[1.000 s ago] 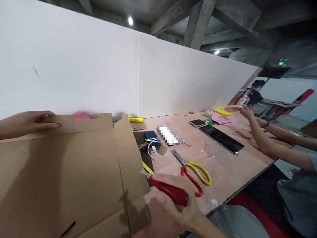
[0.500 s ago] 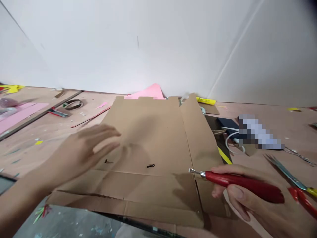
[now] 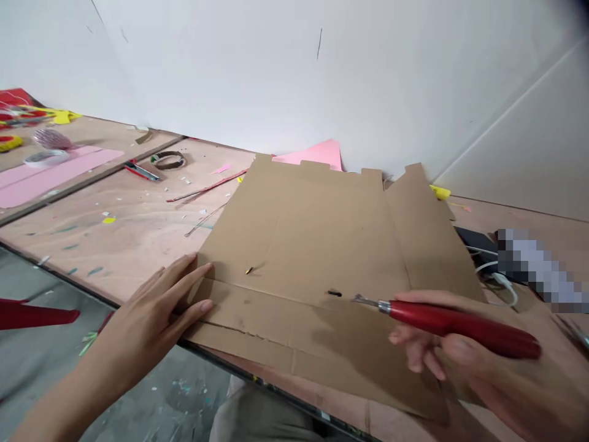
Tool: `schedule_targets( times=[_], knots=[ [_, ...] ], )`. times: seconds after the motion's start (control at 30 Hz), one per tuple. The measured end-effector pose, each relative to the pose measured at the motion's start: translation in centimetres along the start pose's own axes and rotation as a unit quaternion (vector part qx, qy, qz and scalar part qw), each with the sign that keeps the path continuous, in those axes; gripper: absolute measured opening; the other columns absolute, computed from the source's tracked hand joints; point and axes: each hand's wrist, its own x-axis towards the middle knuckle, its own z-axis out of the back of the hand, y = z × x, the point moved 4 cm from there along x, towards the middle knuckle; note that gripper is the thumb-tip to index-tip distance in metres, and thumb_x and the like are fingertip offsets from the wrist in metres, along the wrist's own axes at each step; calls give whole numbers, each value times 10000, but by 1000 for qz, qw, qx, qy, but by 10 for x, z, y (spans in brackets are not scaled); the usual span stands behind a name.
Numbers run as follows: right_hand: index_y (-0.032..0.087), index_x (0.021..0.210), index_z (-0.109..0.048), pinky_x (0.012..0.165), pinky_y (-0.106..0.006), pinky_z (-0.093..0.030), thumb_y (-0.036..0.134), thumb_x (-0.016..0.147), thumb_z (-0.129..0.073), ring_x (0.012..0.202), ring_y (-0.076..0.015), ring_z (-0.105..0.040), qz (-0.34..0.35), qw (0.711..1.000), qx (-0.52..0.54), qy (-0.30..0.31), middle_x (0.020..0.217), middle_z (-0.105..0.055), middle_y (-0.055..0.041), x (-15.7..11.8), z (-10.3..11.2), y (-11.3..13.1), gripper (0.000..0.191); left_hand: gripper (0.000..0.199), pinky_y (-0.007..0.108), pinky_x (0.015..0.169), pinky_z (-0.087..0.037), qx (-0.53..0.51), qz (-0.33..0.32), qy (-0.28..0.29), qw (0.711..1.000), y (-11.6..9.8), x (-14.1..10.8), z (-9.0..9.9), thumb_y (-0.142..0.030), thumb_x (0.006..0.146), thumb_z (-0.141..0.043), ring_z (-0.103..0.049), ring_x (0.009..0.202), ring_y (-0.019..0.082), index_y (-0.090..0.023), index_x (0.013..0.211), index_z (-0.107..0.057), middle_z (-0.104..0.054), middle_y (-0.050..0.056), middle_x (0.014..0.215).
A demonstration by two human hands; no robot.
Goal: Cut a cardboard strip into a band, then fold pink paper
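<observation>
My left hand lies with its fingers spread on the left edge of a creased brown cardboard sheet. In my right hand is a lino cutter with a red handle, a metal collar and a small metal tip pointing left. The tip hovers over the lower right part of the cardboard, close to a short dark metal bit. Another small dark bit sits farther left on the sheet, nearer my left hand. Part of my right palm is hidden behind the handle.
A box cutter and a tape ring lie on the wooden table at the back left. Pink paper stands behind the cardboard by the white wall. White cables and dark items are at the right. The table's front edge drops to the floor.
My left hand has come down from above the cardboard onto its left edge. The lino cutter's tip is now nearer the short dark bit. The view has shifted leftward.
</observation>
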Motion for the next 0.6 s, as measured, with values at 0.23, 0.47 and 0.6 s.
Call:
schedule_targets(
  times=[0.23,0.47,0.6],
  knots=[
    [290,1078,-868,587,-218,-632,455,932,-806,602,-158,-748,-88,986,74,123,882,-852,-59,19,-58,12,229,326,570,1096,-516,16,-107,-121,987,-66,-1,5,-381,1080,-528,-644,1309,364,-263,1364,-637,-650,128,1461],
    [303,1162,-844,746,-219,-662,283,885,-852,852,-184,-819,-36,972,92,211,1050,-858,-26,23,-89,18,278,210,327,950,-501,-115,-243,-111,957,-110,-29,-9,-186,1065,-586,-650,1107,199,-173,1234,-711,-749,65,1163],
    [297,1305,-794,812,-275,-663,367,940,-803,900,-205,-816,-60,959,120,250,1083,-852,-52,22,-87,10,372,267,366,952,-455,-136,-208,-106,963,-105,-33,-23,-220,1070,-592,-617,1132,227,-163,1311,-694,-720,84,1185]
  ],
)
